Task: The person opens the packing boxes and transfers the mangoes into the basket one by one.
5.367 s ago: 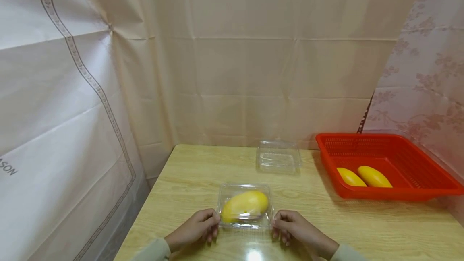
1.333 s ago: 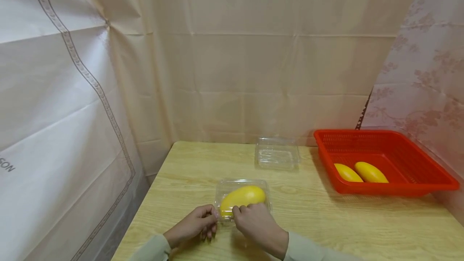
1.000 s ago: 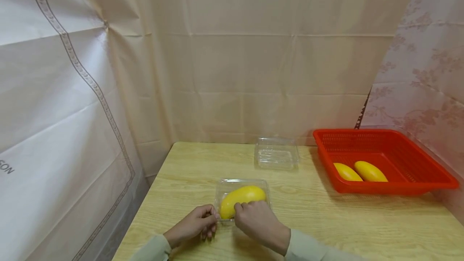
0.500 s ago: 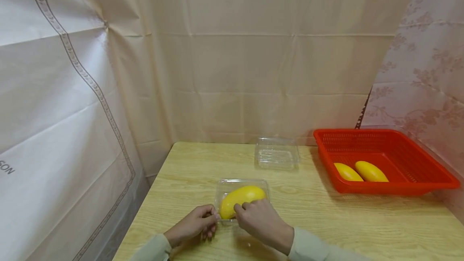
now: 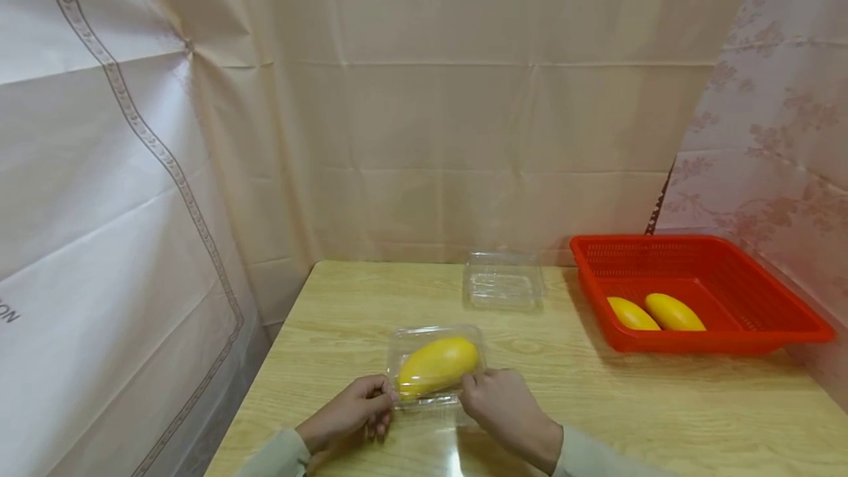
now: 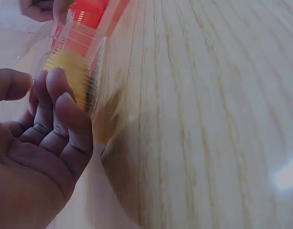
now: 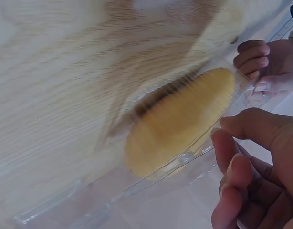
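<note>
A yellow mango (image 5: 437, 366) lies inside a clear plastic clamshell box (image 5: 402, 344) near the front of the table. My left hand (image 5: 351, 411) pinches the box's front left corner between thumb and index finger, the other fingers loosely bent. At the front right edge, my right hand (image 5: 510, 414) pinches the clear rim with thumb and index finger. The right wrist view has the mango (image 7: 180, 124) behind ribbed clear plastic, with the right thumb and index finger meeting at its edge. Whether the lid is latched cannot be told.
A second clear plastic box (image 5: 503, 285) stands at the back of the wooden table (image 5: 358, 308). On the right is a red plastic basket (image 5: 715, 344) with two mangoes (image 5: 674, 313) in it. Cloth curtains (image 5: 424, 124) hang close behind and beside the table.
My right hand has moved right, from the middle of the box's front edge to its front right corner. Reflections now cross the mango's front. The left hand stays at its corner.
</note>
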A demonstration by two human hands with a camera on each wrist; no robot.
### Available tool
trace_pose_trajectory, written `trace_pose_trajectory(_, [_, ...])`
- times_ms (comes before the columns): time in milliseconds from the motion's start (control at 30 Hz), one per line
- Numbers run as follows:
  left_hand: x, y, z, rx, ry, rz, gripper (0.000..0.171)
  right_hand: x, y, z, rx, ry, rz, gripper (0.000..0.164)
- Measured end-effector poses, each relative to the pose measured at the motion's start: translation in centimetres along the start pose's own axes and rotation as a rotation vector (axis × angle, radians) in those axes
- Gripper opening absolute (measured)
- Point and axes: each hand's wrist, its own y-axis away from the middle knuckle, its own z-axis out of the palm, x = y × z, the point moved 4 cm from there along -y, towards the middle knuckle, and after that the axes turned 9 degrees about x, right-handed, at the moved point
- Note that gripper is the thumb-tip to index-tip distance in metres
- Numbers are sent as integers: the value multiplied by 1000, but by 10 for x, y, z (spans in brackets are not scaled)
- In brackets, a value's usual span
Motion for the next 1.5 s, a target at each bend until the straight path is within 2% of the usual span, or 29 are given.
trace_pose_trajectory(233, [0, 0, -2, 10, 17, -45, 21, 3, 2, 5, 46, -12, -8, 31])
trace_pose_trajectory(433, [-1, -1, -2, 3, 7, -51, 20, 5, 3, 4, 90, -69, 6, 26])
trace_pose_trajectory(667, [0, -1, -1, -12, 5, -39, 21, 7, 5, 5, 119, -119, 17, 39])
trace_pose_trajectory(867, [0, -1, 0, -11, 2, -36, 22, 9, 5, 2, 121, -164, 30, 25])
trace_pose_trajectory(1233, [4, -3, -1, -27, -21, -32, 21, 10, 6, 2, 115, -229, 64, 30])
trace_pose_trajectory(1333, [4, -2, -1, -39, -20, -21, 21, 9, 11, 3, 124, -212, 54, 21])
trace_pose_trajectory(1500, [4, 0, -2, -46, -24, -1, 21, 9, 17, 2, 118, -126, 9, 17])
